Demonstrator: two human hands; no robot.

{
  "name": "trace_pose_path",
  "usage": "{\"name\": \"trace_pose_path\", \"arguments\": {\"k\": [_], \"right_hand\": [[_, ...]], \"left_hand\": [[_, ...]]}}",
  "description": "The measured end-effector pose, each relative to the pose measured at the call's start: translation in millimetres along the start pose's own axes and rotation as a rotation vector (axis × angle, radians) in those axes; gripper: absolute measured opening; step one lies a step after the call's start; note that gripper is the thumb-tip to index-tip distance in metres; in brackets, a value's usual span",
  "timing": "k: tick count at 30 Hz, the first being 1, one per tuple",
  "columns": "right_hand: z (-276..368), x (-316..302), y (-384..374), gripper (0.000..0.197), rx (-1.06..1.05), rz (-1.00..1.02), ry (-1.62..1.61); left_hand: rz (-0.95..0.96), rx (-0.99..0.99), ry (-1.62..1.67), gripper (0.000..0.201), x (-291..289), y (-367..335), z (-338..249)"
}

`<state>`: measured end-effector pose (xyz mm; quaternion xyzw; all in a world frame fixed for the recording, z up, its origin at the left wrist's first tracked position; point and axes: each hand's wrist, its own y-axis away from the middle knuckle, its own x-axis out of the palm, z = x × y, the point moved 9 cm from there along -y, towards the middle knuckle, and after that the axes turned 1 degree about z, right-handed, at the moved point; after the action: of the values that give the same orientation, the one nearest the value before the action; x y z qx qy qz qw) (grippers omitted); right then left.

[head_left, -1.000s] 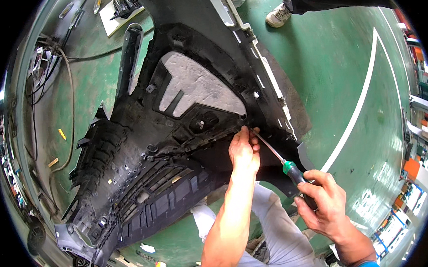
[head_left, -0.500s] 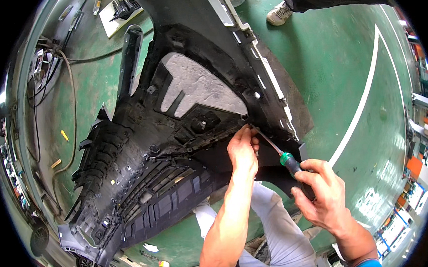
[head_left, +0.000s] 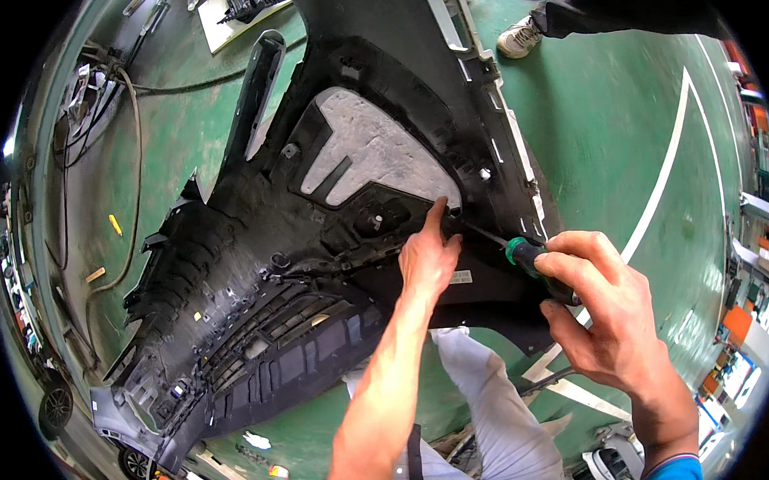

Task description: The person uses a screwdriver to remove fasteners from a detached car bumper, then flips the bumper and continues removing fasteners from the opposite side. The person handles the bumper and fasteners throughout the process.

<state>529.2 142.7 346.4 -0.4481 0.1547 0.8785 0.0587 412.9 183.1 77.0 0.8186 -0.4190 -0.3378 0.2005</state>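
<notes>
Across a green, scuffed workshop floor (head_left: pixel 603 127) runs white line marking (head_left: pixel 666 155), with light glaring off the paint at the right. Above this floor sits one large black moulded panel (head_left: pixel 238 216), its ribbed inner side up; what bears it is hidden. One pale grey pad (head_left: pixel 376 146), notched along its lower left edge, is set into the panel.

The left hand (head_left: pixel 428 259) has its index finger stretched out to the pad's lower corner and its other fingers curled; whether they pinch anything I cannot tell. The right hand (head_left: pixel 606 307) is wrapped around one green-and-black screwdriver (head_left: pixel 522 253), its shaft reaching the panel near the left fingertips; the tip is unclear.

Two dark car wheels (head_left: pixel 57 407) show at lower left. One light shoe (head_left: pixel 519 39) of another person stands at the top. One small yellow object (head_left: pixel 115 225) lies beside a long hose (head_left: pixel 137 165). One pale board (head_left: pixel 221 33) bears black parts (head_left: pixel 250 1); whether it has raised sides is unclear.
</notes>
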Motion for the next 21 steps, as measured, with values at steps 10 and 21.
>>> {"name": "trace_pose_path", "arguments": {"k": [10, 21], "right_hand": [[14, 4, -13, 0.045, -0.119, 0.103, 0.045], [11, 11, -18, 0.041, -0.226, 0.127, 0.235]], "left_hand": [[0.234, 0.226, -0.460, 0.049, 18, -46, -9], [0.226, 0.284, -0.519, 0.038, 28, -47, -10]]}}
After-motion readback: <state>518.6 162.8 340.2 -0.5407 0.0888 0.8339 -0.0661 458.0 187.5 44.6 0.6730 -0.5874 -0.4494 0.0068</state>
